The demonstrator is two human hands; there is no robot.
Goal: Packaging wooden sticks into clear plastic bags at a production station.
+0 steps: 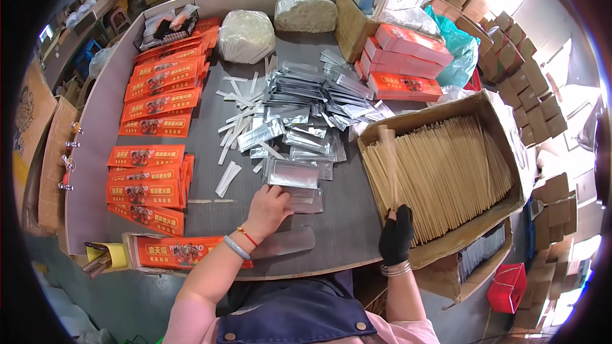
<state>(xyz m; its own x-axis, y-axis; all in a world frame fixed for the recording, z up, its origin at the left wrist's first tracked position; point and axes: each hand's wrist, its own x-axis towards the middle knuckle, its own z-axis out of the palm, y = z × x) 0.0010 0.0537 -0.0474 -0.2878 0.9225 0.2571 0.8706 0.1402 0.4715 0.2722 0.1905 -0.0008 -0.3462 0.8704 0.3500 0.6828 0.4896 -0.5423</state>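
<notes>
Seemingly, our right fingers [404,215] grip wooden sticks [388,159] over the left edge of the box [470,232]; uneven squeezing could spill some. Left of the box, our left fingers [276,195] bend at a packet [308,202], pinch unclear.

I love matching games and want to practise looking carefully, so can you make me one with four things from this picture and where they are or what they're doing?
1. Bare left hand
2. Black-gloved right hand
3. Overlapping flat orange paper sleeves
4. Crumpled teal plastic bag

A. In piles along the left side of the dark grey table
B. Gripping thin tan sticks
C. Beyond the open brown cardboard box
D. At the edge of a flat, clear plastic packet

Right pairs: 1-D, 2-B, 3-A, 4-C
</notes>
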